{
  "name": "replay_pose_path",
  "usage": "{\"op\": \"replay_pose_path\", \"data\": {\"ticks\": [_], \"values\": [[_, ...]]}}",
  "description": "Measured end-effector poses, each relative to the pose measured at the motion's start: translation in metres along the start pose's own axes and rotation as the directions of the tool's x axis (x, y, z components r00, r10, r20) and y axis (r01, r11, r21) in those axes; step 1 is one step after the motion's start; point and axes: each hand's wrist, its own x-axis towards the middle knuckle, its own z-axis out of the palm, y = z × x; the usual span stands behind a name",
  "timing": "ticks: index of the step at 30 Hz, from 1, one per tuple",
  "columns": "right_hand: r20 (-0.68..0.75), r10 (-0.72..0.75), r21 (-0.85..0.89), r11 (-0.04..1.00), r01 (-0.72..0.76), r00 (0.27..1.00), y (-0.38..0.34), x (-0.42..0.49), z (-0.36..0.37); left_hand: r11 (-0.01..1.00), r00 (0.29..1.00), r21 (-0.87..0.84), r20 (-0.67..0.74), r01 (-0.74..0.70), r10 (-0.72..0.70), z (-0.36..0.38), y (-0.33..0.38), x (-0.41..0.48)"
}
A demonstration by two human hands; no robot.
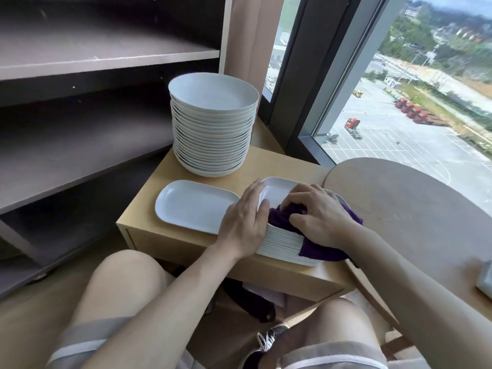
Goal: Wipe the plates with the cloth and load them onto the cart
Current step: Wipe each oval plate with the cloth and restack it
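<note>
A seated person looks down at a low pale wooden table (271,161). On its near right corner sits a stack of white oblong ceramic plates (279,242) with a dark purple terry cloth (279,221) bunched on the top plate. The right hand (319,217) clenches the cloth, fingers curled into its folds. The left hand (245,222) lies flat against the stack's left edge, fingers straight, steadying it without grasping.

Just left of the stack lies a single white oblong plate (194,205). Behind it stands a tall pile of round white plates (213,129).

The plates look glazed, rigid, smooth and breakable, and the full stack is likely heavy, so lift one plate at a time by its two long rims. The cloth is soft and limp and can be gripped anywhere.

The dark brown shelved unit (93,57) at left may be the cart, though this is uncertain.
</note>
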Motion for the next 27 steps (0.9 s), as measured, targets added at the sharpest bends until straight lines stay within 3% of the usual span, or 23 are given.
{"op": "replay_pose_path", "data": {"ticks": [7,17,23,27], "values": [[-0.15,0.118,-0.157,0.977,-0.141,0.982,0.031,-0.023,-0.003,0.992,0.997,-0.113,0.062,0.052,-0.045,-0.003,0.003,0.003],[-0.333,0.384,-0.206,0.862,-0.464,0.861,0.028,0.007,0.002,0.987,0.989,-0.138,0.131,0.08,-0.062,-0.003,-0.001,0.009],[-0.32,0.326,-0.218,0.888,-0.404,0.89,-0.006,0.028,0.017,0.974,0.991,-0.209,0.117,0.083,-0.059,0.001,-0.005,0.008],[-0.233,0.145,-0.212,0.958,-0.196,0.962,-0.03,0.033,0.027,0.966,0.999,-0.257,0.048,0.008,0.005,0.0,-0.004,0.007]]}}
